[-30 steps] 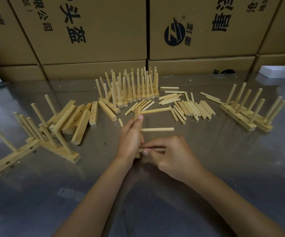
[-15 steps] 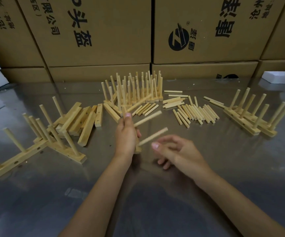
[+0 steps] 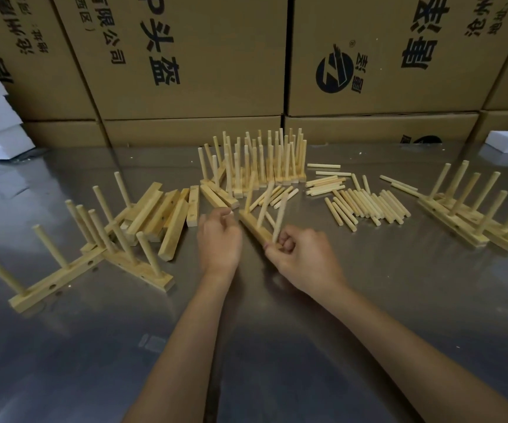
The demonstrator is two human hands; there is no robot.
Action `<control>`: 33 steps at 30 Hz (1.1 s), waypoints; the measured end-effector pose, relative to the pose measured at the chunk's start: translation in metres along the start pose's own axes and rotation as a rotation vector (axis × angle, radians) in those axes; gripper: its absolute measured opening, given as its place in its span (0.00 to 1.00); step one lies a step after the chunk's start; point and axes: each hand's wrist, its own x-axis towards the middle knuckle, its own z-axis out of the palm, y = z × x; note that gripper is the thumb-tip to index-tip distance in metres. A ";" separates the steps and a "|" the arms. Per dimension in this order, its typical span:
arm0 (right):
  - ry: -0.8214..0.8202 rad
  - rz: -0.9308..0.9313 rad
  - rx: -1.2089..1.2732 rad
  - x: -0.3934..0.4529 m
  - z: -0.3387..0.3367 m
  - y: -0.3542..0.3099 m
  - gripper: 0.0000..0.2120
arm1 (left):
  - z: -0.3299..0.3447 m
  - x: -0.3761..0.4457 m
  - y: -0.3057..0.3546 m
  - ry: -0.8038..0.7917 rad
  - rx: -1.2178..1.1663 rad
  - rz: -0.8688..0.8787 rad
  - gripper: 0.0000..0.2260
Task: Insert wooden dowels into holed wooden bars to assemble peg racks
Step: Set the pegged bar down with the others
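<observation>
Fingers of the left hand (image 3: 219, 239) are curled, thumb and forefinger meeting by the far end of the holed bar (image 3: 254, 227), though whether that end is actually pinched cannot be told; three dowels (image 3: 262, 212) stand in this bar, which lies on the metal table (image 3: 368, 300). Its near end is gripped by the curled fingers of the right hand (image 3: 300, 254), at the foot of the nearest dowel. Blank bars (image 3: 167, 218) are heaped left of the hands, loose dowels (image 3: 368, 204) spread to the right.
</observation>
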 end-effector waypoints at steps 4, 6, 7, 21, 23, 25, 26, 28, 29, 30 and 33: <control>-0.075 -0.063 -0.218 0.018 0.011 -0.001 0.12 | 0.001 0.008 -0.006 0.056 -0.009 -0.007 0.13; -0.075 -0.094 -0.274 0.027 0.018 -0.005 0.10 | 0.004 0.010 -0.009 0.083 0.007 -0.003 0.14; -0.081 -0.095 -0.290 0.032 0.022 -0.008 0.10 | 0.005 0.011 -0.011 0.099 0.029 0.006 0.14; 0.011 0.009 -0.326 0.101 0.082 -0.033 0.22 | -0.002 0.015 -0.015 0.067 0.604 0.090 0.17; 0.028 0.008 -0.292 0.099 0.083 -0.030 0.22 | -0.002 0.014 -0.014 0.094 0.613 0.113 0.16; 0.022 0.001 -0.201 0.095 0.082 -0.023 0.20 | -0.002 0.012 -0.013 0.142 0.636 0.161 0.16; 0.019 0.000 -0.137 0.093 0.081 -0.020 0.19 | -0.002 0.011 -0.012 0.161 0.654 0.187 0.16; 0.019 -0.011 0.002 0.088 0.077 -0.017 0.17 | -0.001 0.009 -0.009 0.194 0.645 0.224 0.14; 0.011 -0.019 0.064 0.084 0.076 -0.017 0.17 | -0.002 0.007 -0.007 0.210 0.604 0.228 0.14; -0.007 -0.026 0.100 0.081 0.075 -0.018 0.17 | -0.002 0.006 -0.005 0.224 0.542 0.221 0.13; -0.075 -0.056 0.065 0.075 0.073 -0.020 0.11 | -0.004 0.002 -0.003 0.219 0.398 0.158 0.10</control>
